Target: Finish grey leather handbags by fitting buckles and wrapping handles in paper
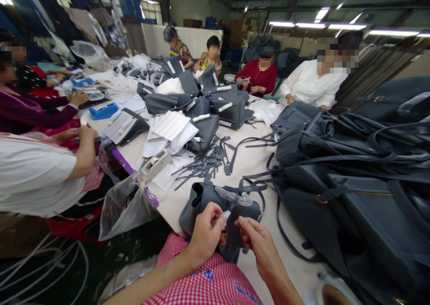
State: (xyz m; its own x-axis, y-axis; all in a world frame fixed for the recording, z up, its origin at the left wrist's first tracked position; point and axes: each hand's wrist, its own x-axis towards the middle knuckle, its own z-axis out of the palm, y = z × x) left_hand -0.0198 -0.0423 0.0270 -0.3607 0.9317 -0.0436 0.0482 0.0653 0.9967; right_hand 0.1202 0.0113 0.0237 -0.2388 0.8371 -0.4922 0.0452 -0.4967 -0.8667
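A dark grey bag (193, 208) rests at the near table edge against a red checked apron (201, 280). Clear plastic wraps its handle (238, 199), and a gold-coloured clasp (223, 238) shows on its front. Over the bag, my left hand (207, 229) pinches a small piece of whitish clear plastic film (226, 214) between thumb and fingers. To its right, apart from it, my right hand (257, 240) has thumb and fingertips pressed together in front of the bag. Whatever it may hold is too small to make out.
Finished-looking grey bags (336, 206) are heaped at the right, with more bags (228, 108) across the table. Loose straps (215, 159), white papers (171, 130) and a tape dispenser (156, 164) lie ahead. A tape roll (332, 294) is near right. Several co-workers sit around.
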